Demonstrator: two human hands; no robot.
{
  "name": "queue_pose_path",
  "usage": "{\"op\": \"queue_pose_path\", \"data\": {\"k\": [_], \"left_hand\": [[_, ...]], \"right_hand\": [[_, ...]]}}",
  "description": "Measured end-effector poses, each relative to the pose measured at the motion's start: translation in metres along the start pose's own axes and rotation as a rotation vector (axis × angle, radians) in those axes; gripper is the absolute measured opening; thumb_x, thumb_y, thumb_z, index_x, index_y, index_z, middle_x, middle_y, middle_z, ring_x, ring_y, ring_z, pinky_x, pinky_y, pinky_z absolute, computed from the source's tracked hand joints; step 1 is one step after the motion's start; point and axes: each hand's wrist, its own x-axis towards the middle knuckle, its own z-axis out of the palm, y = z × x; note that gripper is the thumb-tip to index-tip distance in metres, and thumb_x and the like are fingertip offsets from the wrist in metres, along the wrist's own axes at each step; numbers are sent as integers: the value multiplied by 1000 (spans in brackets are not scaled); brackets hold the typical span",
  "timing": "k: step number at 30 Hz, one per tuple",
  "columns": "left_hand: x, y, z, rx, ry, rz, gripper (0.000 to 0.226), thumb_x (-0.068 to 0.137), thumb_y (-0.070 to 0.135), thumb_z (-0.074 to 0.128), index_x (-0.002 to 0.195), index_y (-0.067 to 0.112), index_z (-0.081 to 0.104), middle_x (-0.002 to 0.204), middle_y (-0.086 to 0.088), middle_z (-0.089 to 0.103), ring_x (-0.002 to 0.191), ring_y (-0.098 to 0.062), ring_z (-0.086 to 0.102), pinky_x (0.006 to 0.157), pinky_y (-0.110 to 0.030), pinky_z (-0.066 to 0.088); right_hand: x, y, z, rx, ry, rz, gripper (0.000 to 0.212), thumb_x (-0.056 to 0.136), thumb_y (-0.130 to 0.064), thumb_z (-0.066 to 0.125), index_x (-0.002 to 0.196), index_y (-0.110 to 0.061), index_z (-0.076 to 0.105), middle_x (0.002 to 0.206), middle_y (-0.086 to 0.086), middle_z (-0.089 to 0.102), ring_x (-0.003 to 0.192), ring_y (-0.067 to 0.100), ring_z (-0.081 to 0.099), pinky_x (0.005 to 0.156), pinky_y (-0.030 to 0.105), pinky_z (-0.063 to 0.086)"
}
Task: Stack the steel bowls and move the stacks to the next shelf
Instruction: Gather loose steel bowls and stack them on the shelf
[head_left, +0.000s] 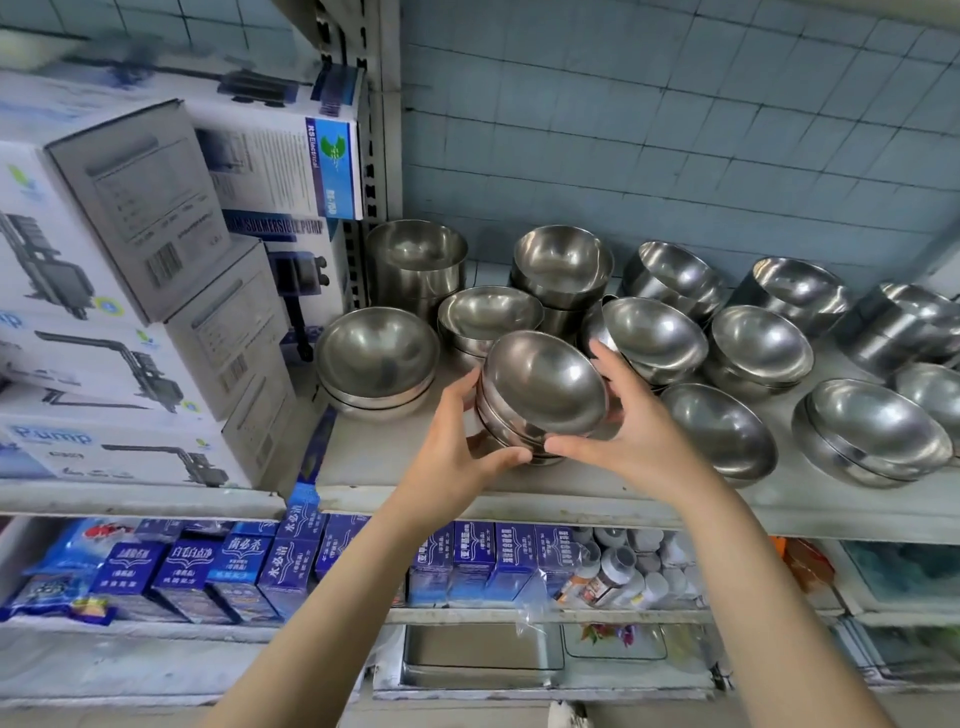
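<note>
a short stack of shiny round steel bowls sits at the front of the pale grey metal shelf; whether its base touches the shelf is unclear. the stack is tilted, mouths facing up and rightward, bases down-left, so its axis leans. the top bowl's inside is smooth and mirror-bright. the left grip curls round the stack's left side, and the right grip curls round its right side, thumb underneath. more loose and stacked steel bowls stand behind and beside it.
</note>
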Motion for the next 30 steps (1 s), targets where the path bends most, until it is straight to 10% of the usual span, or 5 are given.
{"op": "queue_pose_path", "data": {"k": [9, 17, 22, 30], "left_hand": [[2, 1, 4, -6, 31, -12, 87, 77, 23, 83, 142, 20, 26, 139, 15, 37, 126, 26, 30, 107, -11, 37], [3, 3, 17, -63, 56, -17, 77, 76, 13, 83, 130, 22, 28, 130, 28, 34, 118, 30, 33, 85, -1, 42], [9, 5, 34, -64, 66, -16, 75, 74, 9, 84, 124, 21, 30, 127, 21, 39, 112, 31, 38, 84, -2, 44], [21, 5, 29, 16, -2, -39, 91, 67, 28, 87, 132, 23, 24, 127, 21, 39, 111, 29, 37, 96, -6, 34]], "right_hand": [[5, 6, -9, -1, -44, -39, 109, 61, -55, 87, 150, -50, 25, 150, -27, 33, 137, 9, 42, 114, 40, 38], [-8, 9, -31, 8, 22, -36, 110, 62, -52, 85, 152, -50, 21, 159, -21, 28, 139, 1, 35, 111, 26, 33], [-39, 45, -68, -206, 302, 5, 58, 73, -44, 81, 125, -29, 63, 121, -22, 56, 116, 0, 45, 103, 28, 38], [-54, 84, -58, -311, 352, 21, 8, 77, -26, 83, 85, -25, 81, 70, -31, 59, 75, 6, 65, 90, 52, 49]]}}
